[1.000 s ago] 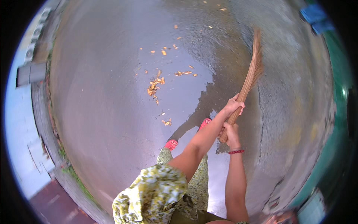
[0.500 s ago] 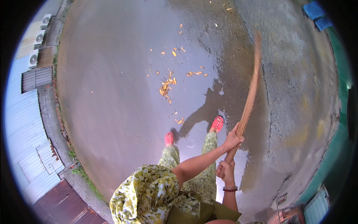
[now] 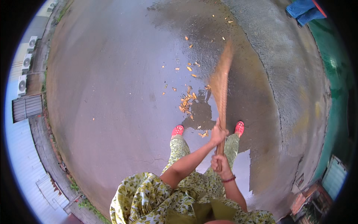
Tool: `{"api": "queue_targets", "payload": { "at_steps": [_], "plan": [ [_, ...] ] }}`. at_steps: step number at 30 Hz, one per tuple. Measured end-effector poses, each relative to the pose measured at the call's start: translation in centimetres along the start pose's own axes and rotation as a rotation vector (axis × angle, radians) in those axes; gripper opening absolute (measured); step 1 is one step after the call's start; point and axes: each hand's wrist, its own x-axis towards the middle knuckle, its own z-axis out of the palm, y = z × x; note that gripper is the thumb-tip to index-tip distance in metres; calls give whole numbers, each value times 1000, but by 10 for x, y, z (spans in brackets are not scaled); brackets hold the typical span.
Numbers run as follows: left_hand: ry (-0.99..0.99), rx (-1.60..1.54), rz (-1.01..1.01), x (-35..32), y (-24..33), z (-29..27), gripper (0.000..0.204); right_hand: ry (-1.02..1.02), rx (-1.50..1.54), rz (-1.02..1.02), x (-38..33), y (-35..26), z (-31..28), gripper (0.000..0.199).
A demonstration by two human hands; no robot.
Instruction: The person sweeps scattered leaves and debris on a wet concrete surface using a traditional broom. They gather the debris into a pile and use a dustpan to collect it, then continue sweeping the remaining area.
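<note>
A long brown stick broom [image 3: 221,87] stretches forward from my two hands, its far end fanned out and smeared by motion. My left hand [image 3: 218,134] is closed around the handle part, higher up. Below it, my right hand [image 3: 221,165] grips the broom near its butt end; a dark red bracelet [image 3: 229,179] is on that wrist. Yellow-brown fallen leaves [image 3: 185,103] lie in a loose heap left of the broom, with more scattered farther off. Whether the broom's tips touch the ground cannot be made out.
My feet in red shoes [image 3: 178,130] stand apart on the wet concrete [image 3: 112,112]. A person in blue trousers [image 3: 305,13] is at the far right. Along the left run metal roofs [image 3: 20,160] and outdoor air-conditioner units [image 3: 22,85]; a green wall [image 3: 330,74] borders the right.
The broom has swung left, its bristles spreading from a narrow curve into a fan. Both hands moved slightly left with it. My feet are farther apart, and the view has shifted.
</note>
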Motion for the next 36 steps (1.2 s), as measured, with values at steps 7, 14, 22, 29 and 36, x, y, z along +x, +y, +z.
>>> {"api": "queue_targets", "payload": {
  "at_steps": [7, 14, 22, 29, 36],
  "plan": [
    [-798, -652, -720, -70, -60, -72, 53, 447, 82, -67, -17, 131, 81, 8],
    [-764, -489, -727, 37, -131, -217, 15, 138, 102, 27, 131, 186, 134, 12],
    [-505, -250, -365, -48, -101, -244, 72, -52, 317, -190, 55, 273, 115, 11],
    [-1037, -111, -860, -254, -216, -266, 73, 443, 496, -326, -28, 489, 102, 16],
    [-1308, 169, -896, -299, -345, -276, 22, 481, 737, -266, -4, 547, 75, 17]
  ]
}}
